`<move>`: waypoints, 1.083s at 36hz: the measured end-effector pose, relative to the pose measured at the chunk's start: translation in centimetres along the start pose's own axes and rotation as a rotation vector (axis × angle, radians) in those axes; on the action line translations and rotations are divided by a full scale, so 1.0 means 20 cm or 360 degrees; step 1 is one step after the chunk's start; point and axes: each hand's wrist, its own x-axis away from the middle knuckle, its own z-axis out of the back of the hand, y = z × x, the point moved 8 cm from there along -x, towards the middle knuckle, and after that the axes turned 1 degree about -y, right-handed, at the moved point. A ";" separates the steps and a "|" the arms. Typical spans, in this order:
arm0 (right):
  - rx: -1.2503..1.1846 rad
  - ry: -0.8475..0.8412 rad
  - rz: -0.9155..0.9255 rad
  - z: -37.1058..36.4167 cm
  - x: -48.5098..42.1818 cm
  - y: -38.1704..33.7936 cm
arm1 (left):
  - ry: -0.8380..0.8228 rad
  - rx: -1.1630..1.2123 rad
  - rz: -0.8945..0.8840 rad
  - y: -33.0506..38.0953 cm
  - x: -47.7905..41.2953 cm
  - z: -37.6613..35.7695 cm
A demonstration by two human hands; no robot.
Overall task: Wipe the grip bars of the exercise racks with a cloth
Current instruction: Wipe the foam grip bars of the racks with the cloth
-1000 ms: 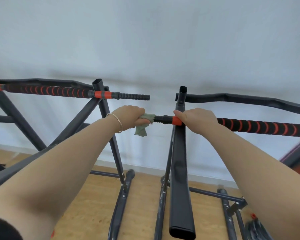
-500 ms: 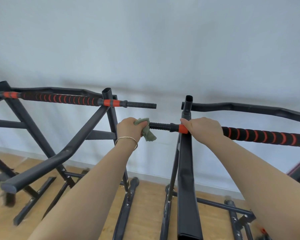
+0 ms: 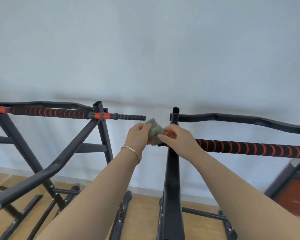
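Note:
Two black exercise racks stand side by side before a pale wall. The left rack's grip bar [image 3: 47, 113] has black foam with red stripes and a ribbed black tip [image 3: 131, 117]. A matching striped grip bar [image 3: 249, 148] runs rightward on the right rack. A small green cloth [image 3: 154, 131] is bunched between my hands, just above the right bar's left end, which is hidden behind them. My left hand [image 3: 137, 134] grips the cloth's left side. The fingers of my right hand [image 3: 175, 135] pinch its right side.
The right rack's dark upright post [image 3: 171, 179] rises between my forearms, with an open tube end [image 3: 176, 111] at the top. The left rack's angled braces [image 3: 71, 149] and floor feet [image 3: 121, 212] sit on a wooden floor. A red-brown cabinet [image 3: 294, 193] is at the far right.
My left hand drew the cloth off the right bar's tip and lifted it. My right hand let go of the bar and took hold of the cloth too.

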 end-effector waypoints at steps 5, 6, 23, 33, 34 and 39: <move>-0.0289 0.0187 -0.0071 0.12 0.03 0.00 | -0.0127 0.0109 -0.0005 0.02 -0.01 -0.07; -0.0345 0.0211 -0.0090 0.16 0.05 0.01 | -0.0134 0.0073 -0.0028 0.03 -0.02 -0.08; -0.1174 0.0262 -0.0401 0.48 0.10 0.16 | -0.0185 -0.0150 -0.0472 0.15 0.00 -0.25; -0.0422 0.0080 -0.0394 0.48 0.15 0.21 | -0.0164 -0.0312 -0.0583 0.11 0.00 -0.27; -0.0412 0.0045 -0.0385 0.48 0.15 0.21 | -0.0176 -0.0394 -0.0621 0.11 0.00 -0.28; -0.0533 0.0121 -0.0355 0.51 0.13 0.21 | -0.0223 -0.0603 -0.0662 0.10 -0.01 -0.30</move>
